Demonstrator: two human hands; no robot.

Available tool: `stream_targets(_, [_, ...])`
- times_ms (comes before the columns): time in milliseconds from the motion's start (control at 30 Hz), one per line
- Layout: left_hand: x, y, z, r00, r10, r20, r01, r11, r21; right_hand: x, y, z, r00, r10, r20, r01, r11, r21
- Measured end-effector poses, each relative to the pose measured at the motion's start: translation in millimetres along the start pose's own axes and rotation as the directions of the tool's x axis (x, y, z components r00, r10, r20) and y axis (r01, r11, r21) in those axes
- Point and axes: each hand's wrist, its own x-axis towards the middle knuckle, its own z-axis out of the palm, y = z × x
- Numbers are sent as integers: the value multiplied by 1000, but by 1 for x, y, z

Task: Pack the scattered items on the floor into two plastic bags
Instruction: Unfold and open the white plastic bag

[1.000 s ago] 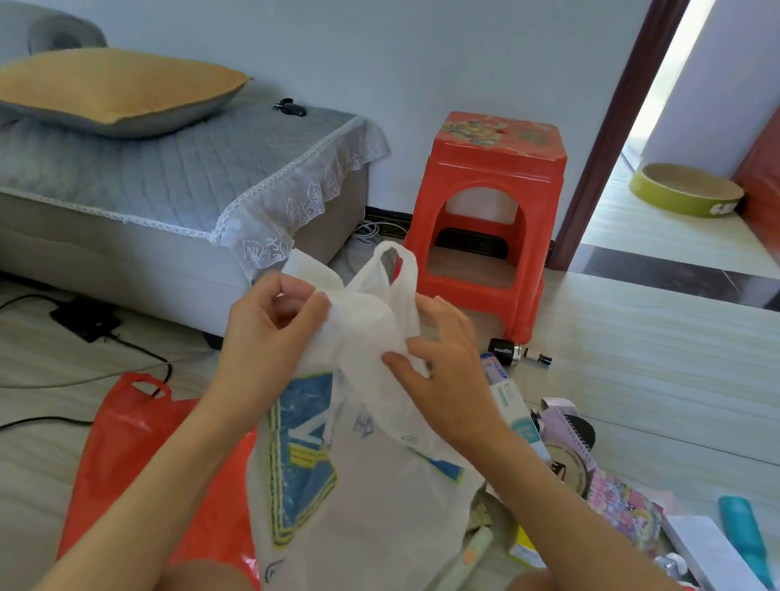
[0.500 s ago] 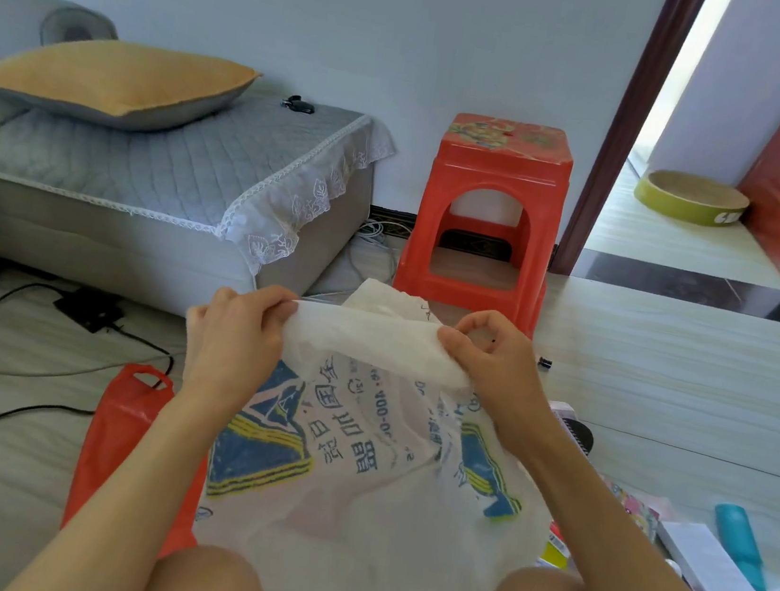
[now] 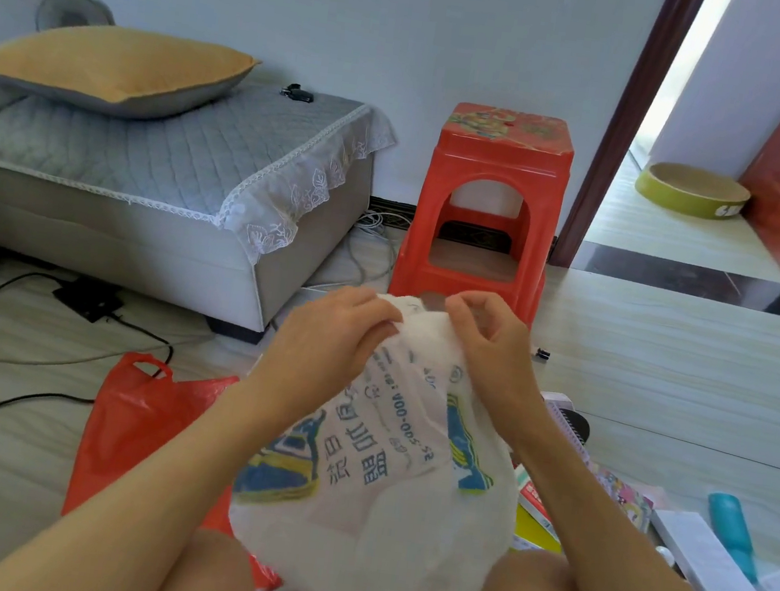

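Since half a second earlier the two hands had drawn together, bunching the bag's top edge between them. The thin white plastic bag with blue and yellow print point(image 3: 383, 483) hung between the knees, held up off the floor. The flat red plastic bag point(image 3: 137, 430) lay on the floor to its left, partly under the left arm. The left hand point(image 3: 328, 336) pinched the white bag's rim, fingers curled round the film; the right hand point(image 3: 486, 342) pinched it just beside. Scattered items, including a white rectangular box point(image 3: 703, 559) and a teal plastic handle point(image 3: 733, 534), lay near right.
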Motion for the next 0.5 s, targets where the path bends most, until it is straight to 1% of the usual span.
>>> stream_targets(33, [1,1,-2,993,-112,-28,111,993,-30,0,2,1,999,-40,17,42,993,-114])
stream_targets(67, [1,1,-3,973,-224,-50,221,973,-60,0,5,2,992,-122,27,125,949,-291])
stream_targets(100, [2,1,-4,943,-324,-78,317,944,-88,0,7,3,970,-240,43,230,839,-493])
stream_targets(133, [3,0,-6,910,-402,-105,392,914,-107,1,9,3,922,-380,76,331,671,-663])
stream_targets(167, [4,-1,-8,881,-455,-127,441,889,-124,2,10,4,862,-494,115,397,516,-759])
stream_targets(200, [4,-4,-9,860,-490,-144,472,870,-143,2,11,4,823,-548,153,427,417,-802])
stream_targets(233, [4,-5,-11,841,-520,-145,498,851,-165,1,12,5,810,-557,182,436,364,-823])
stream_targets(267, [4,-7,-12,821,-555,-132,528,828,-191,2,15,6,814,-547,195,429,341,-837])
stream_targets(333, [2,-8,-14,763,-643,-69,600,744,-295,3,21,7,842,-501,199,403,339,-850])
stream_targets(367, [1,-9,-16,727,-686,-23,632,682,-368,5,23,6,856,-482,188,387,356,-851])
stream_targets(400, [0,-11,-17,695,-719,20,656,622,-428,6,25,4,881,-445,164,360,404,-841])
stream_targets(433, [-1,-13,-18,675,-735,54,671,583,-457,7,26,2,920,-371,124,312,503,-806])
stream_targets(500, [-3,-21,-21,667,-738,103,699,572,-429,10,28,-6,983,-175,49,166,760,-628])
